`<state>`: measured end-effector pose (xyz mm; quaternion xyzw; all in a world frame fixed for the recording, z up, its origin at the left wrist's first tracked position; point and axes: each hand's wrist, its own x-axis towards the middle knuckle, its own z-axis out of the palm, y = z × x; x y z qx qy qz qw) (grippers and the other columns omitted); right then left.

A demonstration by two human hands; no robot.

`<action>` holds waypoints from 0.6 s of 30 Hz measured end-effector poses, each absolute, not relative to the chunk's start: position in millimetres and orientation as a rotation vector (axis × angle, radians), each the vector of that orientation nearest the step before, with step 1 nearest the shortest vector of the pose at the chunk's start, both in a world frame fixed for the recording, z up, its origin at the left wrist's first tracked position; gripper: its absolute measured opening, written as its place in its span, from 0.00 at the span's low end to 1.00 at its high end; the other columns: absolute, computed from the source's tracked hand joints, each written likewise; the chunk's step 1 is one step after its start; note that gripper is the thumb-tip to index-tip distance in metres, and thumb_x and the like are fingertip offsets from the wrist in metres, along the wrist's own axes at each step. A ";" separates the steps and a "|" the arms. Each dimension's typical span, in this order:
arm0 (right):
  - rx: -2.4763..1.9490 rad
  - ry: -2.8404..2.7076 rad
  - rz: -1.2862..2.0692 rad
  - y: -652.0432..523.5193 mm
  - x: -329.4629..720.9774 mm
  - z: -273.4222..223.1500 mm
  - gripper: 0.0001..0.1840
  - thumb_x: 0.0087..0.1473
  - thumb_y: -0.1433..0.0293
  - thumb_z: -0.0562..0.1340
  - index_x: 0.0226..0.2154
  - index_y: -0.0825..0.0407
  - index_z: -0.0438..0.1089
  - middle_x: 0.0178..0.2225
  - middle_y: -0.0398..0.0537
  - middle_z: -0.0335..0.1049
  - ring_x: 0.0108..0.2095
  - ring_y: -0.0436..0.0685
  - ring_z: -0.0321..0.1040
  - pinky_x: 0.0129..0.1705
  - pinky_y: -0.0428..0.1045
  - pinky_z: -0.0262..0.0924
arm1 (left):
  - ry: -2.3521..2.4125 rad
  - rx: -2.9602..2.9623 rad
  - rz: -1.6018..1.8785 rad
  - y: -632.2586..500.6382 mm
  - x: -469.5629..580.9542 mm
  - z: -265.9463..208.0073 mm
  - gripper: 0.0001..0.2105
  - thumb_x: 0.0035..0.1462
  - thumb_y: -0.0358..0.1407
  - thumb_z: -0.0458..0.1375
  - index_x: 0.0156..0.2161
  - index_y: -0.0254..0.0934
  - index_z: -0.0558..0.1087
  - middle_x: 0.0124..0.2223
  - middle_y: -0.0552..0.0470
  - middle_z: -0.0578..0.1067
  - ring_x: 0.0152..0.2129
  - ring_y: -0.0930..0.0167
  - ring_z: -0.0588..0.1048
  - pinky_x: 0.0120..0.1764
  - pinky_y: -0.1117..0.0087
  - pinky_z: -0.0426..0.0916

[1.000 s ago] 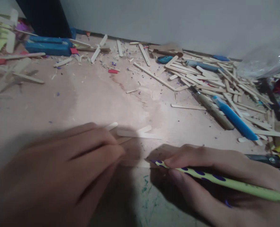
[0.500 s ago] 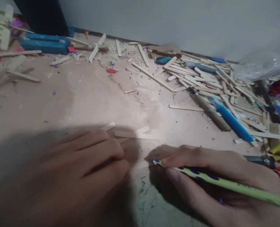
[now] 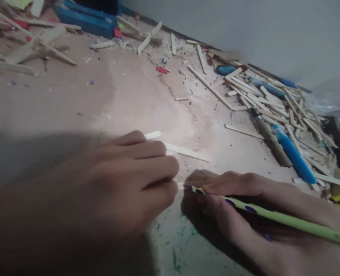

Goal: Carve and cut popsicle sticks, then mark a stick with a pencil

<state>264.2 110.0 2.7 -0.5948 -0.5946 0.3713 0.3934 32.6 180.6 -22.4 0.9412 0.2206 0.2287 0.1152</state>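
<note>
My right hand (image 3: 256,214) is closed round a light green pencil (image 3: 273,216) with dark purple spots, its tip low at the tabletop. The pencil tip meets a pale craft stick (image 3: 181,186) that pokes out from under the fingers of my left hand (image 3: 141,172). Those left fingers are curled and pressed down on the stick, hiding most of it. Just beyond the left knuckles lies another craft stick (image 3: 187,151), flat on the table. A rounded stick end (image 3: 153,135) shows past the left index finger.
A heap of craft sticks (image 3: 261,94) covers the right side. Beside it lie a craft knife (image 3: 270,138) and a blue tube (image 3: 294,153). More sticks (image 3: 37,44) are at the left, near a blue block-like object (image 3: 86,19). A wall (image 3: 230,27) bounds the back.
The view has shifted, so the background appears lower left to right and tilted. My left hand has come closer to the pencil tip. My right hand keeps its grip on the pencil.
</note>
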 end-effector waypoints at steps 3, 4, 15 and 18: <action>-1.503 -1.445 0.975 108.7 260.2 0.1 0.05 0.62 0.68 0.73 0.34 0.41 0.85 0.30 0.43 0.84 0.24 0.56 0.81 0.26 0.46 0.80 | 0.517 2.872 0.641 183.0 31.5 -21.2 0.20 0.77 0.28 0.48 0.39 0.41 0.81 0.38 0.53 0.81 0.38 0.65 0.76 0.42 0.57 0.70; -1.497 -1.442 0.988 109.0 259.6 0.0 0.05 0.62 0.68 0.73 0.33 0.41 0.84 0.30 0.43 0.84 0.24 0.56 0.80 0.26 0.46 0.79 | 0.528 2.877 0.642 183.5 31.1 -20.6 0.20 0.76 0.28 0.48 0.38 0.41 0.81 0.38 0.53 0.80 0.38 0.65 0.76 0.42 0.57 0.71; -1.478 -1.519 0.932 109.4 264.6 -1.8 0.06 0.61 0.70 0.72 0.36 0.39 0.84 0.31 0.41 0.85 0.24 0.55 0.80 0.25 0.45 0.77 | 0.516 2.888 0.580 187.1 31.6 -19.8 0.19 0.77 0.30 0.50 0.36 0.43 0.80 0.38 0.55 0.80 0.37 0.66 0.74 0.43 0.58 0.71; -1.452 -1.543 0.932 109.3 265.5 -3.2 0.10 0.60 0.72 0.71 0.37 0.37 0.85 0.31 0.39 0.85 0.22 0.52 0.77 0.22 0.43 0.73 | 0.541 2.876 0.596 185.3 32.4 -19.7 0.20 0.78 0.30 0.49 0.35 0.43 0.79 0.37 0.55 0.80 0.36 0.66 0.75 0.42 0.58 0.70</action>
